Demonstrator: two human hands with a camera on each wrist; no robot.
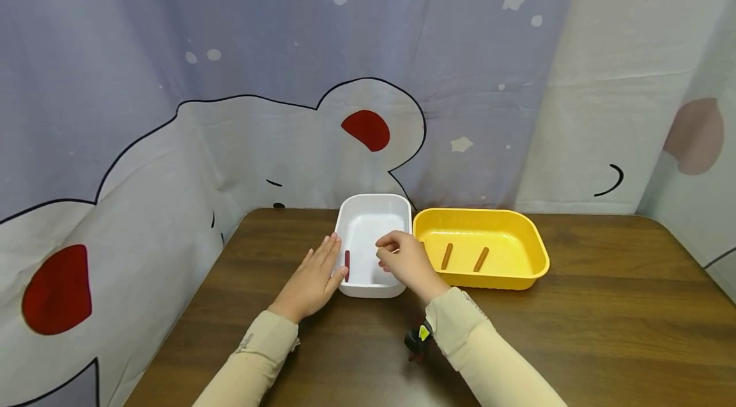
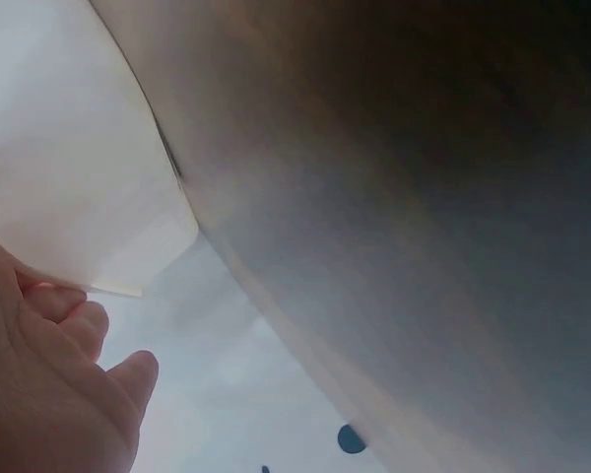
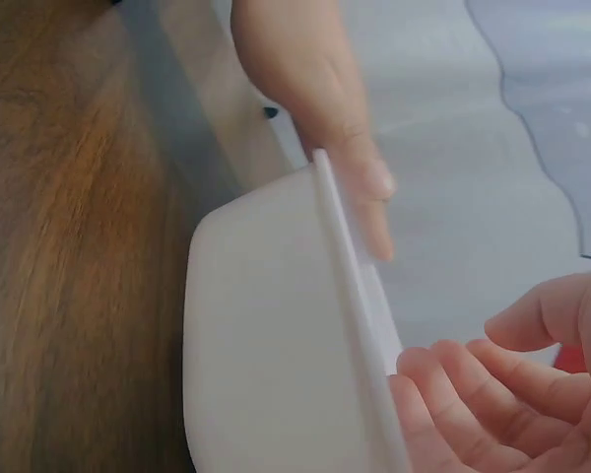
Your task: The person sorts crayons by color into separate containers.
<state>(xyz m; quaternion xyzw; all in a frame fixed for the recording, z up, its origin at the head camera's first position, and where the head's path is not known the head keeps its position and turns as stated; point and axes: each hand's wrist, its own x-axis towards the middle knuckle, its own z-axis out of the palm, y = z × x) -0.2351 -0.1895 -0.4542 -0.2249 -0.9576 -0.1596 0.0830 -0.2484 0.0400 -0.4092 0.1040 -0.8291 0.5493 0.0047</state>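
A white plastic tray [image 1: 374,290] stands before me, with a short dark red stick [image 1: 347,265] lying along its left inner side. My left hand [image 1: 313,276] rests on the tray's left rim, fingers straight and thumb over the near left corner. In the left wrist view its fingers touch the tray's wall. Above the right part of the tray is my right hand [image 1: 405,261], its fingers loosely bent. The right wrist view shows this hand's thumb [image 3: 532,320] apart from its fingers [image 3: 453,384], with nothing seen between them, close to the tray's rim.
A yellow tray [image 1: 537,269] stands right beside the white one and holds brown sticks [image 1: 446,256], partly hidden by my right hand at its left end. The trays sit on a wooden table [image 1: 621,305]. A printed curtain [image 1: 276,151] hangs along the back and left.
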